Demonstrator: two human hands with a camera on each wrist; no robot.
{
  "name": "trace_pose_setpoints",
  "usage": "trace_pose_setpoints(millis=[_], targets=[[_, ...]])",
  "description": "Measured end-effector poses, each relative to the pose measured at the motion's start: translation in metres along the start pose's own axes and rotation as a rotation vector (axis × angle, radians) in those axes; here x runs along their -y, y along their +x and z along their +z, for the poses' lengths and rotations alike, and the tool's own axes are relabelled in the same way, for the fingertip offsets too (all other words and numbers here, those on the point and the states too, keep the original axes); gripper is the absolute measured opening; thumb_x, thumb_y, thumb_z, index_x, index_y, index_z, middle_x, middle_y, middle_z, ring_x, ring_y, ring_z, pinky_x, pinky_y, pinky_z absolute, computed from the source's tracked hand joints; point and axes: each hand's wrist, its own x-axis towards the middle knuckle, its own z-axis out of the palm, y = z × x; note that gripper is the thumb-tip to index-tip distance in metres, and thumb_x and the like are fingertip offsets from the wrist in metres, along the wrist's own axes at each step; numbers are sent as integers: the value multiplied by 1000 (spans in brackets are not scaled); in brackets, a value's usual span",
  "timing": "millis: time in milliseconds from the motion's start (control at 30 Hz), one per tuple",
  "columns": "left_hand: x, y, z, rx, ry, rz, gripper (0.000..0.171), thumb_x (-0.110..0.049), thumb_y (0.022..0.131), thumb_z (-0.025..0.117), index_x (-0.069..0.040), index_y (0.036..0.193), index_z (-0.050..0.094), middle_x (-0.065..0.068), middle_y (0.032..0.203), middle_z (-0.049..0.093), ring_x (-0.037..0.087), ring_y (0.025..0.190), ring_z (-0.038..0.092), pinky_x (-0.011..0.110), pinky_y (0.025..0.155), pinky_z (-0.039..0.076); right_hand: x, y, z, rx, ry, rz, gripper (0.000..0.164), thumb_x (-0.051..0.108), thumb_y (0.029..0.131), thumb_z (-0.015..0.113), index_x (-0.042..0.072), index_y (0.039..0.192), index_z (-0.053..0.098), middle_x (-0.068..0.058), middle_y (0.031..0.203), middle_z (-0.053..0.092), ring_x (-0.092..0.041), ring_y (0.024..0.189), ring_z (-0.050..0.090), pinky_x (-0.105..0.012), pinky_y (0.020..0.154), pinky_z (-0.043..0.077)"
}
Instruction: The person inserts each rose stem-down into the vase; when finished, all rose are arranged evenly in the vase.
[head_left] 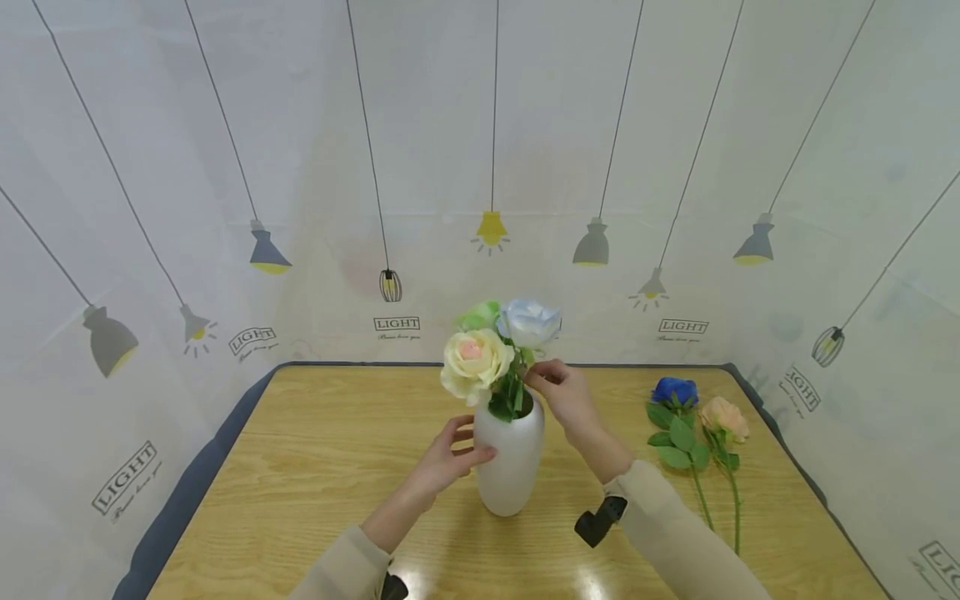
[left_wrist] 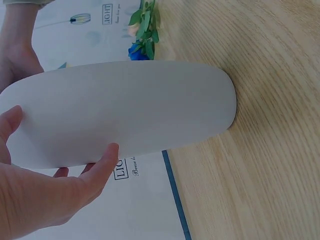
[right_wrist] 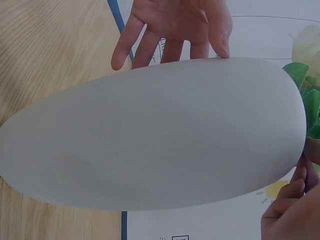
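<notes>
Left hand (head_left: 444, 460), fingers spread, touches the white vase (head_left: 510, 467) upright on the table (head_left: 322, 467); right hand (head_left: 568, 402) appears to pinch the pale-blue rose (head_left: 530, 322) below its bloom; sideways force could topple the vase
</notes>
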Motion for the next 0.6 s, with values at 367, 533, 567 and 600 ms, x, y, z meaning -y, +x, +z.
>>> trace_pose_setpoints(millis=[367, 533, 567, 600], targets=[[-1, 0, 1, -9, 11, 4, 72, -32, 80, 65, -3, 134, 27, 24, 129, 34, 42, 113, 39, 50, 82, 40, -7, 0, -4, 7, 16, 23, 30, 20, 82, 63, -5, 98, 61, -10, 94, 58, -21, 88, 50, -40, 79, 40], [-5, -2, 0, -8, 3, 6, 71, -30, 80, 65, -2, 133, 27, 25, 128, 34, 43, 112, 39, 51, 82, 39, -10, 1, -21, 32, 13, 47, 38, 27, 83, 62, -2, 108, 59, -10, 104, 56, -20, 94, 49, -33, 78, 38], [-7, -4, 0, -7, 2, 8, 71, -28, 81, 65, -1, 133, 27, 26, 128, 34, 43, 112, 38, 51, 82, 39, -11, 1, -25, 30, 12, 55, 40, 28, 83, 62, -2, 109, 58, -10, 104, 56, -20, 93, 49, -32, 75, 38], [-10, -5, 0, -7, -2, 8, 70, -27, 81, 65, 0, 133, 27, 26, 128, 34, 44, 112, 38, 51, 83, 39, -12, 1, -30, 29, 9, 64, 41, 31, 83, 62, -1, 110, 58, -9, 103, 55, -19, 91, 48, -31, 73, 38]])
